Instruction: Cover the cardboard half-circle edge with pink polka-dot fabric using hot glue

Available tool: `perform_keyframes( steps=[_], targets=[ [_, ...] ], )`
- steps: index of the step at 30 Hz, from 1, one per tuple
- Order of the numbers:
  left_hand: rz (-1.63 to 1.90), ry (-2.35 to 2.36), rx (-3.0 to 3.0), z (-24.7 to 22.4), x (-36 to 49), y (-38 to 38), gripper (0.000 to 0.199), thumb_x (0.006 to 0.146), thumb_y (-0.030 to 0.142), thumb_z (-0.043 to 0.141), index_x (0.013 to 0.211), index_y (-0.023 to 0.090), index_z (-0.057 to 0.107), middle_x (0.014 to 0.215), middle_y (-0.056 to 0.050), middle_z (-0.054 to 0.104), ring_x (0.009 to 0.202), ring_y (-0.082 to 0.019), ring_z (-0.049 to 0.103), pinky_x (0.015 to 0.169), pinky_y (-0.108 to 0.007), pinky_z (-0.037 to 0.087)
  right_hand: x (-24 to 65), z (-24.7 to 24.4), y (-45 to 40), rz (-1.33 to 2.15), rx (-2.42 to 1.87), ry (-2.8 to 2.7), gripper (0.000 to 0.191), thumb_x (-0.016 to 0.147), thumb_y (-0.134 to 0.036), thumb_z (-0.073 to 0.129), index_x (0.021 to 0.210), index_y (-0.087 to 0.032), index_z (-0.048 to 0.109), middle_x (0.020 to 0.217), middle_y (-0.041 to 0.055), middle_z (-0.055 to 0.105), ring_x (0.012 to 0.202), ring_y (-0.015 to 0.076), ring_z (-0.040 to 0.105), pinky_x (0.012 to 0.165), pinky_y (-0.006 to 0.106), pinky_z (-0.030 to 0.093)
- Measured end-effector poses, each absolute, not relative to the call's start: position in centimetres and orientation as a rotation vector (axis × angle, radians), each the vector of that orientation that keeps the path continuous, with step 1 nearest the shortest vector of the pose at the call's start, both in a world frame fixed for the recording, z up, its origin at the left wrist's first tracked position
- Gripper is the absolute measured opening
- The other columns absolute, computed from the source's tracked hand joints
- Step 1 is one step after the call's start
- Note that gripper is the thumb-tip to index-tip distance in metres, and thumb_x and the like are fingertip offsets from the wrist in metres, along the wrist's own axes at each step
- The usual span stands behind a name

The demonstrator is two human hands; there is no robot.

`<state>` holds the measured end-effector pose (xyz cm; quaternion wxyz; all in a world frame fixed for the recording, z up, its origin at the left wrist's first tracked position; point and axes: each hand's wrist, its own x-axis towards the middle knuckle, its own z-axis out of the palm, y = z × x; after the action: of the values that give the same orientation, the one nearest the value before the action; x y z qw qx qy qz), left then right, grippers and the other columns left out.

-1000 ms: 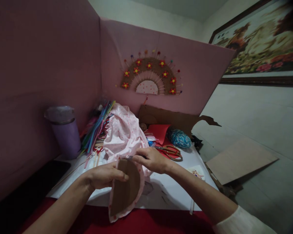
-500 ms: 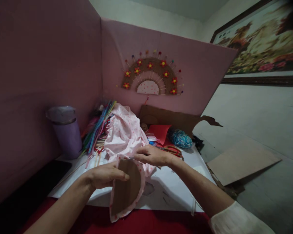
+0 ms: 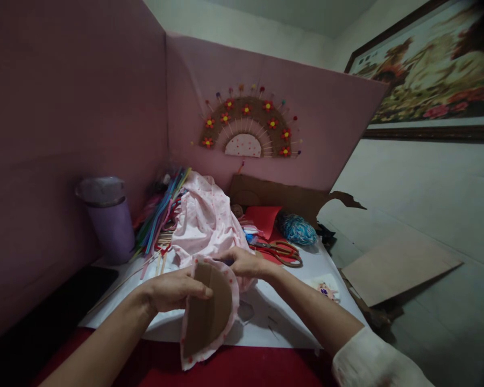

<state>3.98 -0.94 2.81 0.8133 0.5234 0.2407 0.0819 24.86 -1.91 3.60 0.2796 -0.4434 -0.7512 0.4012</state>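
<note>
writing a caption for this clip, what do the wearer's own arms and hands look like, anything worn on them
Both the left hand and the right hand are bare, with no gloves, and no watch or bracelet shows. The left forearm is uncovered as far as the picture shows; the right arm has a loose, off-white sleeve ending on the forearm.

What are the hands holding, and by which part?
The left hand grips the half-round cardboard piece by its straight edge, thumb on the brown face. The right hand is at the upper end; its hold is unclear.
</note>
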Motion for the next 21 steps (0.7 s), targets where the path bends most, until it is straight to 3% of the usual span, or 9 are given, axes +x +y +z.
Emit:
perform_keyframes(
  steps=[2,4,9,12,16,19,21],
  targets=[
    [0.18,0.545,1.114,2.8,4.0,-0.9,0.034,0.055,0.021,0.079,0.087,0.013,0.071,0.079,-0.005,0.073,0.073,-0.018,0.064,0.066,-0.025,0.045,25.5,4.4,-1.9,0.884,-1.264,-1.921,0.006,0.065,-0.018,0.059,0.062,-0.014,0.06,0.059,-0.0043,0.052,0.06,0.0117,0.049,0.058,0.022,0.038],
    [0.175,0.56,1.108,2.7,4.1,-0.9,0.031,0.054,0.022,0.079,0.083,0.013,0.071,0.076,-0.005,0.073,0.072,-0.018,0.064,0.066,-0.025,0.046,26.3,5.6,-2.1,0.723,-1.297,-1.823,0.007,0.07,-0.02,0.054,0.066,-0.015,0.057,0.063,-0.0036,0.05,0.061,0.0113,0.046,0.058,0.022,0.036],
    [0.157,0.573,1.036,2.3,4.4,-0.6,0.033,0.051,0.019,0.08,0.082,0.012,0.07,0.075,-0.005,0.073,0.069,-0.017,0.065,0.065,-0.025,0.047,26.9,6.8,-3.2,0.409,-1.465,-1.761,0.012,0.075,-0.02,0.051,0.082,-0.016,0.06,0.076,0.0002,0.058,0.072,0.0142,0.051,0.066,0.024,0.038],
    [0.169,0.589,0.987,2.0,4.7,-0.4,0.031,0.051,0.016,0.078,0.08,0.011,0.07,0.074,-0.006,0.073,0.067,-0.018,0.066,0.066,-0.027,0.049,26.9,5.9,-3.5,0.301,-1.66,-1.761,0.01,0.073,-0.017,0.056,0.08,-0.017,0.063,0.077,0.0027,0.063,0.072,0.0171,0.055,0.066,0.026,0.038],
    [0.176,0.609,0.94,1.5,5.0,-0.2,0.026,0.051,0.013,0.075,0.077,0.01,0.07,0.075,-0.008,0.074,0.067,-0.019,0.066,0.068,-0.029,0.05,27.1,5.0,-4.1,0.356,-1.748,-1.826,0.02,0.075,-0.034,0.065,0.085,-0.018,0.065,0.073,0.0032,0.064,0.066,0.0186,0.055,0.061,0.027,0.037],
    [0.158,0.603,0.92,1.2,5.0,-0.1,0.026,0.052,0.012,0.073,0.078,0.01,0.071,0.075,-0.008,0.074,0.068,-0.019,0.067,0.069,-0.029,0.05,27.3,5.2,-4.5,0.569,-1.622,-1.939,0.044,0.088,-0.055,0.044,0.079,-0.016,0.063,0.076,0.0048,0.063,0.068,0.017,0.055,0.061,0.026,0.038],
    [0.157,0.59,0.917,1.2,5.0,-0.1,0.027,0.053,0.012,0.073,0.08,0.01,0.071,0.076,-0.009,0.074,0.069,-0.019,0.067,0.07,-0.028,0.05,27.6,5.5,-4.5,0.799,-1.5,-1.982,0.056,0.089,-0.061,0.036,0.071,-0.014,0.061,0.073,0.0049,0.061,0.065,0.0148,0.053,0.06,0.025,0.039]
  ],
)
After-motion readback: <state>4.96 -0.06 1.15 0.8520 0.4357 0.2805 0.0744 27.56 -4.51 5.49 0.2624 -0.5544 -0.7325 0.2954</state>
